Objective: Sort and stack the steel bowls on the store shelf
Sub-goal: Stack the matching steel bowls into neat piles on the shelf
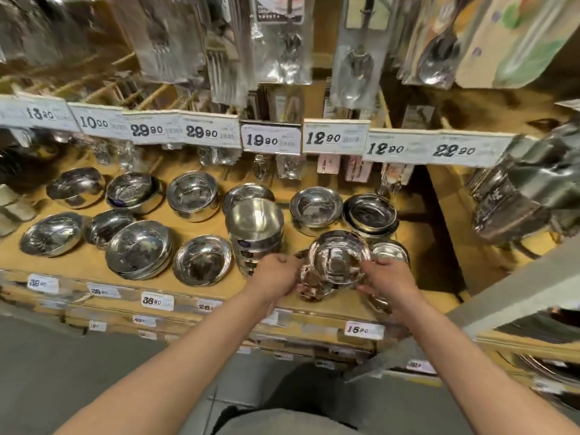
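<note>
A bowl (340, 257) is gripped between both hands, left (276, 276) and right (389, 279), near the shelf (417, 277) front edge, stack (254, 233) just left.

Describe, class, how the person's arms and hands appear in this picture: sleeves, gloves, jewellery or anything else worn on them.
Both forearms are bare up to the bottom edge of the picture; no sleeve shows. The left hand and right hand wear no gloves. No watch, bracelet or ring is visible, though the fingers are slightly blurred. Grey clothing shows at the bottom between the arms.
</note>
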